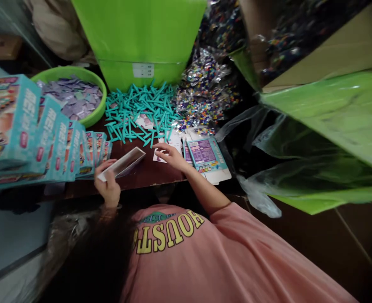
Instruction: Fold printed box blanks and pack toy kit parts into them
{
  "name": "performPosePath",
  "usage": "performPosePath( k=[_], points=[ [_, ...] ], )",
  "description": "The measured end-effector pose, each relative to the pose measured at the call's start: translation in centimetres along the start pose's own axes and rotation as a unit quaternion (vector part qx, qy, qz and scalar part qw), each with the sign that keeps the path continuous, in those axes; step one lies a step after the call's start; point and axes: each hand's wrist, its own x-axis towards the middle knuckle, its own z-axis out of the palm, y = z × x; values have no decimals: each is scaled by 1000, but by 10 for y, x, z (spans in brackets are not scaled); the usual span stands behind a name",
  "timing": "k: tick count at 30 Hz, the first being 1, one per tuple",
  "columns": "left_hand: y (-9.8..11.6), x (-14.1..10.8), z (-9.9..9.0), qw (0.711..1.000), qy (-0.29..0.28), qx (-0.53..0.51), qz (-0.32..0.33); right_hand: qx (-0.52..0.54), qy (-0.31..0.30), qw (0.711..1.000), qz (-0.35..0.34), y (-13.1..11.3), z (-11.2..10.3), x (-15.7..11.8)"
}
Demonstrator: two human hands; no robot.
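My left hand (109, 185) grips a small open carton (126, 163), tilted, with its pale inside facing up. Fingers and thumb lie along its near end. To the right, my right hand (171, 157) reaches over white printed sheets (174, 139), its fingers bent a little and apart. I see nothing held in it; whether the fingertips touch the paper I cannot tell. Just beyond both hands spreads a heap of teal pen-like sticks (132, 113). Beside my right forearm lie flattened teal and purple cartons (205, 152).
Filled teal boxes (30, 122) stand in a row at left. Behind them, a green basin (103, 92) holds small purple packets. Bags of coloured beads (201, 92) are piled right of the sticks. A tall green bin (142, 33) stands behind; green sheeting and clear plastic (258, 198) hang at right.
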Motion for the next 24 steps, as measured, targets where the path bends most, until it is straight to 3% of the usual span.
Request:
performPosePath(
  k=[2, 3, 7, 9, 11, 12, 13, 15, 17, 18, 19, 20, 22, 24],
  points=[
    [-9, -6, 4, 997, 16, 49, 55, -135, 65, 989, -1, 21, -22, 1],
    [-15, -10, 7, 994, -3, 73, 87, -202, 102, 974, 9, 30, -37, 1],
    [-48, -29, 14, 946, -206, 150, 199, -382, 235, 888, 107, 54, -117, 1],
    [-62, -39, 15, 903, -321, 194, 211, -373, 270, 876, 143, 55, -156, 1],
    [-67, -46, 16, 866, -406, 222, 188, -251, 331, 902, 117, 51, -179, 0],
    [-67, -48, 17, 860, -429, 221, 168, -168, 363, 913, 85, 48, -180, -1],
    [-64, -50, 19, 864, -436, 208, 142, -93, 390, 914, 54, 44, -174, -3],
    [-53, -50, 29, 898, -412, 139, 70, 6, 392, 920, 22, 37, -137, -10],
    [-37, -47, 45, 923, -381, 11, -44, 55, 312, 948, 28, 30, -76, -18],
    [-29, -45, 55, 923, -362, -59, -119, 125, 207, 970, 33, 27, -44, -21],
    [-23, -43, 64, 907, -346, -124, -205, 145, 148, 978, 33, 23, -16, -24],
    [-17, -40, 71, 879, -334, -173, -294, 155, 127, 979, 29, 20, 5, -24],
    [-11, -35, 80, 811, -317, -224, -438, 135, 124, 983, 29, 15, 13, -24],
    [-11, -30, 81, 770, -312, -247, -498, 22, 186, 980, 61, 15, -26, -27]
  ],
)
